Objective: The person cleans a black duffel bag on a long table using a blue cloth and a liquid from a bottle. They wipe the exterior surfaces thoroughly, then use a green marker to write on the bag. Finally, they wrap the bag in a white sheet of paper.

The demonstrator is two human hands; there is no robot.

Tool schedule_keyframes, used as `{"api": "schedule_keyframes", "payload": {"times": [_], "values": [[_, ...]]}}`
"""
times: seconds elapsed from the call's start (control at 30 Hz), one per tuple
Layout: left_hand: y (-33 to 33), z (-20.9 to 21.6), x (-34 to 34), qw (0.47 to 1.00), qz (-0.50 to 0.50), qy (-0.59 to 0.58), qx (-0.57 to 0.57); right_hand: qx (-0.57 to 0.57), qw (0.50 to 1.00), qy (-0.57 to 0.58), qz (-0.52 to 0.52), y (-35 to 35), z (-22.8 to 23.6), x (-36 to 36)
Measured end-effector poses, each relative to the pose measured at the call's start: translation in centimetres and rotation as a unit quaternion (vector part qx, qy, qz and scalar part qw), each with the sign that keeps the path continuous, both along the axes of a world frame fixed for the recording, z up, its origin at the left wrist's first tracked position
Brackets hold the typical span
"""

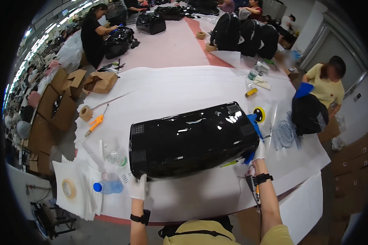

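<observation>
A glossy black box-shaped bag (192,141) lies tilted across the white-covered table in front of me, with grey textured patches near its corners. My left hand (138,188), in a white glove, grips its near left corner, the thumb up against the side and the other fingers hidden beneath. At the near right end my right hand (258,151), also gloved, is closed on the bag, its fingers partly hidden. Blue material (255,127) shows beside that end, close to a yellow-rimmed tape roll (259,114). Each wrist wears a black band.
On the left are an orange air gun (95,123), a brown tape roll (86,113), a blue-capped bottle (108,187) and white sheets (81,192). A yellow cutter (251,92) and clear plastic (284,132) lie right. Co-workers handle black bags across the table and at right.
</observation>
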State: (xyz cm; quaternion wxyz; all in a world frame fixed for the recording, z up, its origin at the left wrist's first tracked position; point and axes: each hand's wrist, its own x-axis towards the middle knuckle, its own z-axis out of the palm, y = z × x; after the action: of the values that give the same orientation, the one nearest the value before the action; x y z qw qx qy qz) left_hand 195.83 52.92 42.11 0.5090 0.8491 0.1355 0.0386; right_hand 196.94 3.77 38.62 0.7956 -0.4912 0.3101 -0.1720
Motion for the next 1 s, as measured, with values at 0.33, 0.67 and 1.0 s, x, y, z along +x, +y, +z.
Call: {"api": "schedule_keyframes", "payload": {"times": [0.33, 0.67, 1.0], "values": [[0.7, 0.0, 6.4, 0.995, -0.002, 0.021, 0.099, -0.42, 0.906, 0.056, 0.016, -0.3, 0.8, 5.0], [2.9, -6.6, -3.6, 0.962, 0.217, -0.059, -0.153, -0.423, 0.87, 0.081, 0.241, 11.8, 9.0, -10.7], [14.9, -12.4, -4.8, 0.911, 0.391, -0.12, 0.043, -0.174, 0.799, 0.165, 0.551, 18.6, 10.1, -15.0]]}}
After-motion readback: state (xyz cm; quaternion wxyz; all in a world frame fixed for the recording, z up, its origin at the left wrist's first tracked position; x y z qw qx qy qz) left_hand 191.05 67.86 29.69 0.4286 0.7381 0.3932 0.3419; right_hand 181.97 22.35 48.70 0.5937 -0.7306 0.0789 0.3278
